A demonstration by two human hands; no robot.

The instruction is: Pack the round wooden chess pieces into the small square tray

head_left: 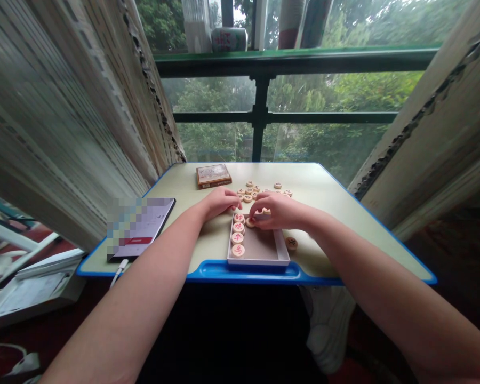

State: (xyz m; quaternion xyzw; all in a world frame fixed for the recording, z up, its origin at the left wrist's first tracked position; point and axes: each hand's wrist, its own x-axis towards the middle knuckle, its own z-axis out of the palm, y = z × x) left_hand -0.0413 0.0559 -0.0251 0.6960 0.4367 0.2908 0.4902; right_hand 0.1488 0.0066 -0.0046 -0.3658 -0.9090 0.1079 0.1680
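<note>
A shallow white box (264,262) lies near the table's front edge. Along its left side runs a column of round wooden pieces (238,238) with red characters. My right hand (278,210) reaches over the box, its fingers closed on a wooden piece (250,222) beside the top of that column. My left hand (223,201) hovers just past the box's back left corner, fingers curled; whether they hold anything is too small to tell. More round pieces (248,198) lie loosely beyond both hands, some partly hidden by the right one. A single piece (292,244) sits right of the box.
A brown flat box (214,176) lies at the table's back left. On the left edge is a tablet or phone (146,226) with a white cable. The pale table (364,240) has a blue rim. Curtains flank both sides, with a window behind.
</note>
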